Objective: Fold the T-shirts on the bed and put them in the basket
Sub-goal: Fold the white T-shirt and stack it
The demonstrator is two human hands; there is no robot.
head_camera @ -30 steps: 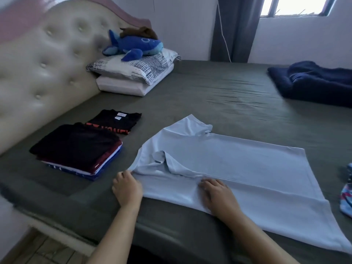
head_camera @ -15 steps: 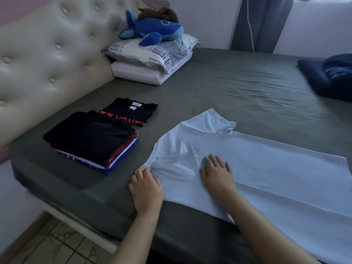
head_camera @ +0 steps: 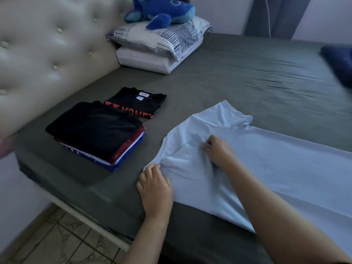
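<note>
Right now a pale blue T-shirt [head_camera: 266,159] lies spread on the near part of the bed [head_camera: 247,77], with its collar end toward the headboard and its body running off to the right edge of the view. One long side is already folded over the middle, so a straight edge runs along the shirt. The left hand [head_camera: 155,189] rests at the near collar corner and its fingers pinch a bunched bit of the cloth there. The right hand [head_camera: 219,151] lies further in, on the chest area, and its fingertips also pinch a small fold of the shirt; the cloth is wrinkled between the two hands. Both forearms reach in from the lower edge.

To the left of the shirt, apart from it, a stack of folded shirts [head_camera: 97,132] sits on the sheet, black on top with red, white and blue layers under it. Just behind the stack lies one more folded black shirt [head_camera: 136,102] with orange letters and a white label. Further back, two pillows [head_camera: 162,46] are piled against the padded headboard [head_camera: 47,54], and a blue plush toy [head_camera: 162,11] lies on top of them. A dark blue blanket [head_camera: 339,63] is at the far right. Tiled floor [head_camera: 62,242] shows below the bed edge.
</note>
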